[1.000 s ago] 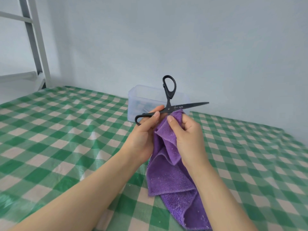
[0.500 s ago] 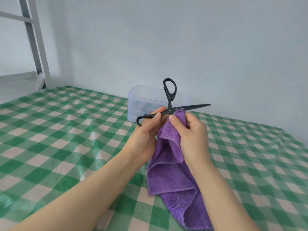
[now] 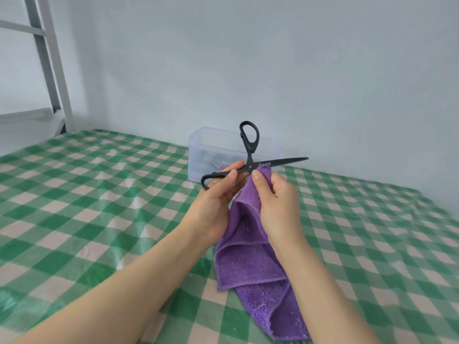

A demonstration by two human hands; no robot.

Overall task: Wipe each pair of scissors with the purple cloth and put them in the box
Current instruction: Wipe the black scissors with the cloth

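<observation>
- Pinching purple cloth [image 3: 248,264] at the scissors [image 3: 285,161] pivot, your right hand [image 3: 278,204] has barely moved.
- Your left hand [image 3: 213,202] still grips the handle; the blade likely needs more wiping.

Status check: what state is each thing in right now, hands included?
black scissors: handles spread wide, held in the air.
purple cloth: bunched against the scissors near the pivot, tail hanging to the checked tablecloth.
clear plastic box: upright, no lid on, contents unclear.
left hand: grips the scissors' lower handle.
right hand: pinches the cloth.
</observation>
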